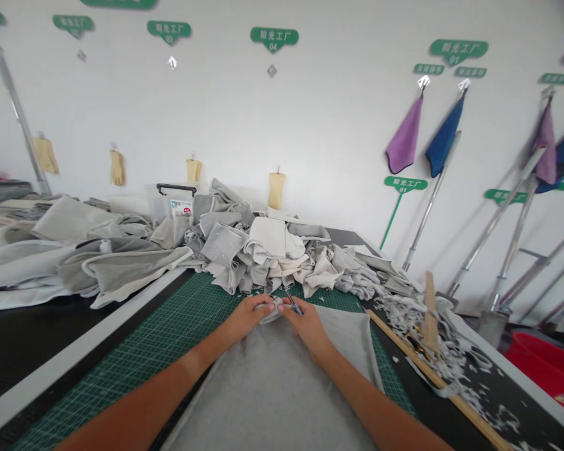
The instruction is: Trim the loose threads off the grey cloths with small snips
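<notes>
Centrally, the left hand and right hand are nearly closed, fingertips pinching a bunched edge of a soft, matte gray cloth; the right also grips a slim tool. The cloth spreads flat toward six o'clock over a gridded green mat. At twelve o'clock rises a crumpled fabric heap; at ten, flatter pale-edged pieces. Shredded, curly scraps lie around four o'clock, beside a straight wooden strip. Toward ten, a translucent bin with a black handle stands behind the fabric, its contents unclear; a smooth red tub sits past three.
</notes>
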Motion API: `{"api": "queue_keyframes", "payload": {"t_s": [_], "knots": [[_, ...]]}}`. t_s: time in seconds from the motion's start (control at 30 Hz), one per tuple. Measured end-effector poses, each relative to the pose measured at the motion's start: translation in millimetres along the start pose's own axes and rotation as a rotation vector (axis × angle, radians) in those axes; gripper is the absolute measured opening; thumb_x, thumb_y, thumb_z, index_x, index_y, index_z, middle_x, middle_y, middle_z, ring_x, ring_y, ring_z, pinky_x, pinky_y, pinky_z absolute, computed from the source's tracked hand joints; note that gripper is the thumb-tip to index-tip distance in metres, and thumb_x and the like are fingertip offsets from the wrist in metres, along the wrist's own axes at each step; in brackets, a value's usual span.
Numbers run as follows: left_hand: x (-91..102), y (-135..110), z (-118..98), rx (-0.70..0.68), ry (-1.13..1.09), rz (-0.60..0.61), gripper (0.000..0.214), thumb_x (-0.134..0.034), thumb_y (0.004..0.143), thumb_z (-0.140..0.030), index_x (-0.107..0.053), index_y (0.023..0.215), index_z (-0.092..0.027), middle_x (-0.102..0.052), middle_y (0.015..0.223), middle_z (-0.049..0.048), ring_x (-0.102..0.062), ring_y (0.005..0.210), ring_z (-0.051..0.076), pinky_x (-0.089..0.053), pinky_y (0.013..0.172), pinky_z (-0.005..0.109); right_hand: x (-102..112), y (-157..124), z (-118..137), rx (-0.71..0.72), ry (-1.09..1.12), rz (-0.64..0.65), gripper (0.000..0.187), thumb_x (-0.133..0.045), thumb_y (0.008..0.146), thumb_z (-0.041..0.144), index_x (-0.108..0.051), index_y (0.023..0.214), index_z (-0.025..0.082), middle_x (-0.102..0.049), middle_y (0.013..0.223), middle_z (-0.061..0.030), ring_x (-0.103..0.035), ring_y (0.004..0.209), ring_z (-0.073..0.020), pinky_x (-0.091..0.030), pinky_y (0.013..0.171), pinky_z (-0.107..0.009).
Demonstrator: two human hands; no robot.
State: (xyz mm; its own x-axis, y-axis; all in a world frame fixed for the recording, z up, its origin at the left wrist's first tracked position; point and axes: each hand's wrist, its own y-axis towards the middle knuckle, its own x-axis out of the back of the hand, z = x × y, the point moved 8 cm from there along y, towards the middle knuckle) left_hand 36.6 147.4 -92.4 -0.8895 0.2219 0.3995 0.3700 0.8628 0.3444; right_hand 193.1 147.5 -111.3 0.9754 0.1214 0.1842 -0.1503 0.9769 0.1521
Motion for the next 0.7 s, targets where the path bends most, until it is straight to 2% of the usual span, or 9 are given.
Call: {"api": "queue_keyframes", "payload": {"t_s": [0.3, 0.57, 0.7], "knots": [[-0.6, -1.5, 0.7, -0.009, 0.096, -0.022, 0.034, -0.052, 0.096, -0.046, -0.072, 0.097, -0.018, -0.07, 0.091, 0.0012, -0.063, 0.088, 0.018, -0.043, 0.079, 0.023, -0.5, -3.4, 2.3, 0.014, 0.106, 0.031, 0.034, -0.068, 0.084, 0.051, -0.055, 0.083, 0.02, -0.037, 0.053, 0.0089, -0.028, 0.044, -0.007, -0.021, 0.041, -0.02], [5.0, -3.2, 0.7, 0.003, 0.164, -0.071, 0.034, -0.05, 0.095, -0.046, -0.071, 0.095, -0.019, -0.071, 0.088, -0.0003, -0.062, 0.083, 0.017, -0.043, 0.076, 0.023, -2.2, -4.8, 2.7, -0.054, 0.229, 0.128, 0.036, -0.072, 0.082, 0.049, -0.057, 0.092, 0.018, -0.028, 0.05, 0.012, -0.015, 0.044, -0.0058, -0.01, 0.039, -0.021], [8.2, -3.7, 0.8, 0.02, 0.168, -0.114, 0.031, -0.051, 0.093, -0.044, -0.071, 0.096, -0.021, -0.072, 0.09, -0.0004, -0.062, 0.085, 0.018, -0.044, 0.078, 0.024, 1.0, -4.7, 5.2, -0.079, 0.309, 0.142, 0.04, -0.073, 0.081, 0.049, -0.044, 0.082, 0.022, -0.024, 0.05, 0.0134, -0.012, 0.043, -0.0055, -0.007, 0.04, -0.021]]}}
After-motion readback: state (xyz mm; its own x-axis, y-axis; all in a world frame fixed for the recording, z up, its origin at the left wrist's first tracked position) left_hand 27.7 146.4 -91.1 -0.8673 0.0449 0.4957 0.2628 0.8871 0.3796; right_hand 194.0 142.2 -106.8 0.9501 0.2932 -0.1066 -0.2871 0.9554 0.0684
